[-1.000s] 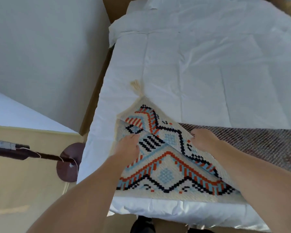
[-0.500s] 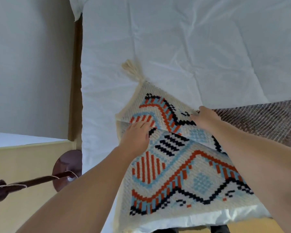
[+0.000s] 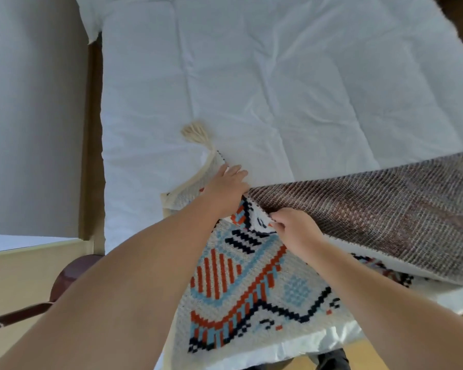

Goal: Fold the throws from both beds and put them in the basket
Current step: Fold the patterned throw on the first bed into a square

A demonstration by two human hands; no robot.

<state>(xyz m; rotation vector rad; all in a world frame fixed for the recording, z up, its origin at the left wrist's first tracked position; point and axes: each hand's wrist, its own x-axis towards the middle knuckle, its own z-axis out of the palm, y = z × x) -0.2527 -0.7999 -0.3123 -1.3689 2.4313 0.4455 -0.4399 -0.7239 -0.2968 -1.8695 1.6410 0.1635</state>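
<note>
Step in hand: folding the first throw [image 3: 251, 284] on the bed [image 3: 251, 76]. Nothing binned yet, by the look of it.

- Throw: cream weave with orange, blue and black pattern. It lies at the bed's near edge, on the person's side of the tassel [image 3: 195, 132]. The tassel itself lies on the sheet, at the throw's far corner.
- Left hand [image 3: 225, 185]: just on the near side of the tassel. Fingers are straight and spread, flat on the throw's corner, pressing it down and gripping nothing.
- Right hand [image 3: 296, 229]: nearer the person than the tassel and to its right. Fingers are curled, pinching an edge of the throw.
- From that pinch a lifted flap runs off to the right of the tassel, its brown underside [image 3: 372, 206] turned up.
- The flap's far end leaves the picture, so how much cloth is left to bring over cannot be told.

Next move, as a judgement: carry the pinched edge across toward the tassel corner, with the left hand pinning that corner so the layers line up. Then smooth the fold and halve it again. The risk is the lower layer sliding on the smooth sheet and skewing the fold.

Containers: no basket in view, so its place and contents are unknown. Well left of the tassel, past a strip of floor, a white surface on a pale frame [image 3: 24, 252] may be the second bed. Too little of it shows to be sure, and no throw is seen on it.
</note>
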